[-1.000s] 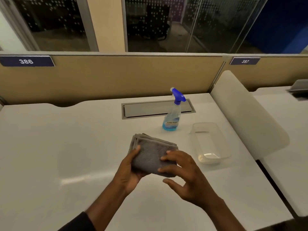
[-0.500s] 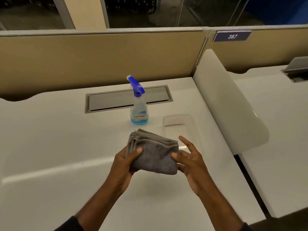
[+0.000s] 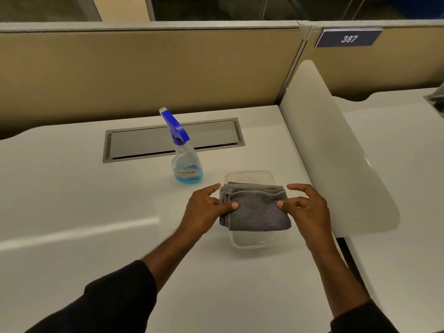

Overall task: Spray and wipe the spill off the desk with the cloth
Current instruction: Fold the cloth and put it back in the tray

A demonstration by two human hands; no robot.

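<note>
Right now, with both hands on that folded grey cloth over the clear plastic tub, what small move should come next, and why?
Probably keep the folded grey cloth in the left hand and reach the right hand toward the blue-topped spray bottle. The bottle stands untouched behind the clear plastic tub, and spraying comes before wiping. No spill is plainly visible on the white desk.

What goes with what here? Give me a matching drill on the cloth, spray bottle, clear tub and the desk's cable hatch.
1 cloth
2 spray bottle
3 clear tub
4 cable hatch

A standing upright, untouched
B lid shut, behind the bottle
C folded, held between left hand and right hand
D under the cloth

Pairs: 1-C, 2-A, 3-D, 4-B
</note>
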